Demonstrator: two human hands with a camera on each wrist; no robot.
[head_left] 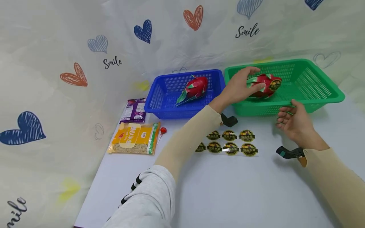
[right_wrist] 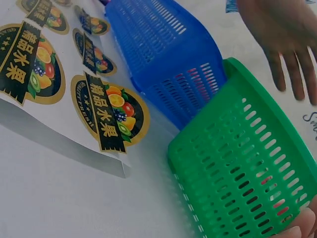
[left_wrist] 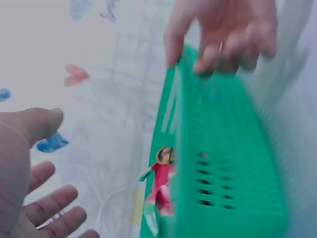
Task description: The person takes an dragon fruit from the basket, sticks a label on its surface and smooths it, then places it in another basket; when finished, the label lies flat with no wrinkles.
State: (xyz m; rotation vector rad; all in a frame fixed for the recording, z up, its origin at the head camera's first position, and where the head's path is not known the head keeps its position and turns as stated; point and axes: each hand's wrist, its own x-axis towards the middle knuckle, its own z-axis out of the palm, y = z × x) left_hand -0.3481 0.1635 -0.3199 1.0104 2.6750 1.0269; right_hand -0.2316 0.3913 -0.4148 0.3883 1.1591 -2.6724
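Observation:
In the head view my left hand point(head_left: 240, 85) is over the green basket point(head_left: 308, 103), its thumb and fingers apart around the near end of a red dragon fruit point(head_left: 263, 90) in this view. A round black-and-gold sticker point(head_left: 275, 84) is on that fruit. The left wrist view shows the left hand point(left_wrist: 34, 183) with fingers spread and nothing in its palm. My right hand point(head_left: 297, 123) is at the green basket's front rim, thumb over the edge and loosely bent fingers outside the wall. Another dragon fruit point(head_left: 195, 88) lies in the blue basket point(head_left: 182, 114).
A clear sheet of round fruit stickers point(head_left: 229, 142) lies in front of the baskets, partly behind my left forearm. Left of it are a yellow food packet point(head_left: 134, 139), a purple packet point(head_left: 134, 110) and a red lollipop point(head_left: 163, 130). Heart-printed cloth hangs behind.

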